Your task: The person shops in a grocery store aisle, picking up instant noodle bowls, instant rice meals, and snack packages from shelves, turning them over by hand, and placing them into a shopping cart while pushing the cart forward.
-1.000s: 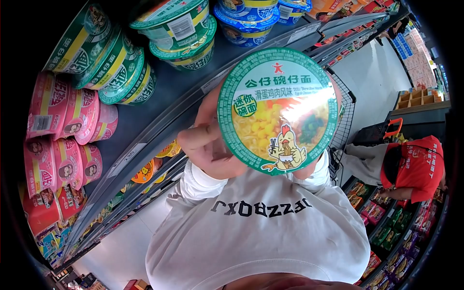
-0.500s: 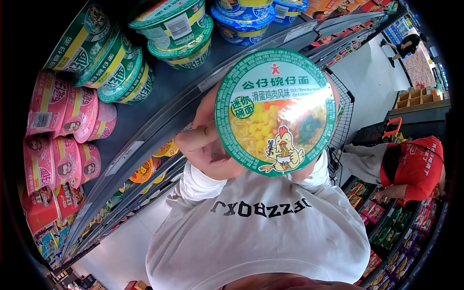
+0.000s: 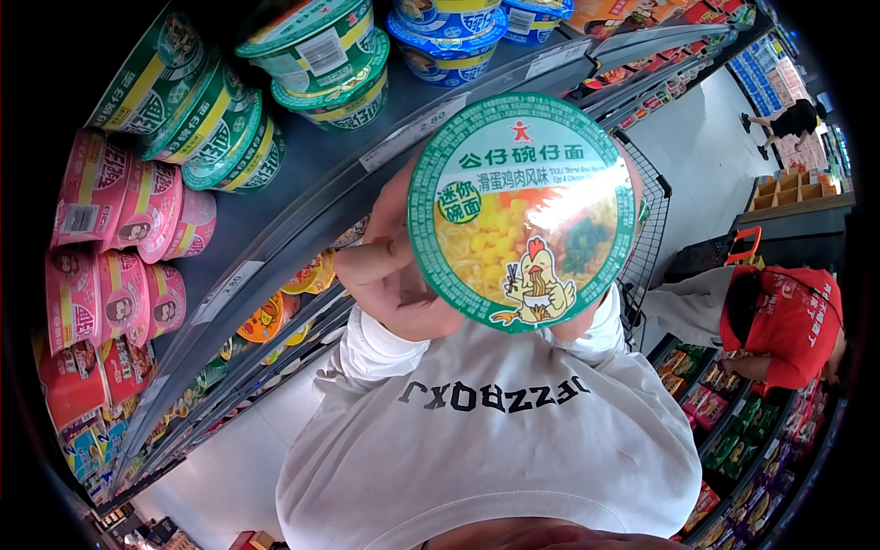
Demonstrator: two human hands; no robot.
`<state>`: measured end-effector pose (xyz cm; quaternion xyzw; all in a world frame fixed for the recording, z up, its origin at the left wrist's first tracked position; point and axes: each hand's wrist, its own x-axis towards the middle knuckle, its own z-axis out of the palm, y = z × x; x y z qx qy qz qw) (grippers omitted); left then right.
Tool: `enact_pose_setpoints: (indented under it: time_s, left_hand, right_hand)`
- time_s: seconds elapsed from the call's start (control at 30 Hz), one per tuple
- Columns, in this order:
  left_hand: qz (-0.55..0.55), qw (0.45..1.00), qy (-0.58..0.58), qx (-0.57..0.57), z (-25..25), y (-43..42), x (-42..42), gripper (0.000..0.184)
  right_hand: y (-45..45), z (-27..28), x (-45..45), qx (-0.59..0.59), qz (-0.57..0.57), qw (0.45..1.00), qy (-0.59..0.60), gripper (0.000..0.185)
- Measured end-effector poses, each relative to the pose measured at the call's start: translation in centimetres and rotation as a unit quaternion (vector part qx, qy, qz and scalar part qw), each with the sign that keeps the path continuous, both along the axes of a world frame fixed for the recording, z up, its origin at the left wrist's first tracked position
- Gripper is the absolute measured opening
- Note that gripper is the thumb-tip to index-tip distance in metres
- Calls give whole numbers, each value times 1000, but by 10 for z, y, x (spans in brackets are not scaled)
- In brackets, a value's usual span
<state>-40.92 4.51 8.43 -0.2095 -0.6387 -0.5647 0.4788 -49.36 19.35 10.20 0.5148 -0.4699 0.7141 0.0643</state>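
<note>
An instant noodle bowl [image 3: 522,215] with a round green lid, a noodle picture and a cartoon chicken is held up in front of my chest, lid facing me. My left hand [image 3: 385,280] grips its left side, fingers bent around the edge. Most of my right hand [image 3: 582,323] is hidden behind the lid; a part shows under the lower right rim, and it supports the bowl from that side. Stacked green noodle bowls [image 3: 316,55] of a similar look stand on the shelf just beyond my left hand.
Pink noodle bowls [image 3: 115,298] and blue bowls [image 3: 449,46] fill the shelf, whose edge [image 3: 302,220] carries price labels. A wire shopping cart [image 3: 649,188] stands at right behind the bowl. A person in a red shirt [image 3: 784,321] bends at the right shelves; another person [image 3: 793,121] is farther off.
The shelf bowls have shifted slightly left in view. The person in red has shifted a little, and the far person has moved right and down. My hands and the noodle bowl keep nearly the same position.
</note>
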Motion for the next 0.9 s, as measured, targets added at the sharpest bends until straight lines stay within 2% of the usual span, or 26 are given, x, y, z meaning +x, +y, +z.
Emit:
enact_pose_setpoints:
  time_s: [0.23,0.27,0.33,0.43,0.57,0.73,0.9]
  left_hand:
    - [-13,1000,3,-10,1,13,-6,72]
    - [-27,998,-28,53,2,20,-8,76]
    - [-40,984,-70,158,1,34,-14,84]
    - [-58,971,-119,197,2,44,-21,86]
    - [-67,971,-148,177,5,57,-30,76]
    - [-69,962,-198,172,4,79,-45,68]
    - [-99,948,-242,183,-7,100,-66,59]
  right_hand:
    - [21,17,2,92,-63,992,-61,103]
    - [23,16,0,92,-66,992,-62,103]
    - [27,16,-4,80,-33,983,-163,97]
    - [34,15,-8,89,-58,980,-166,91]
    - [50,18,-13,105,-55,979,-167,95]
    - [71,12,-23,159,-65,973,-156,110]
    - [100,3,-36,166,-91,966,-175,107]
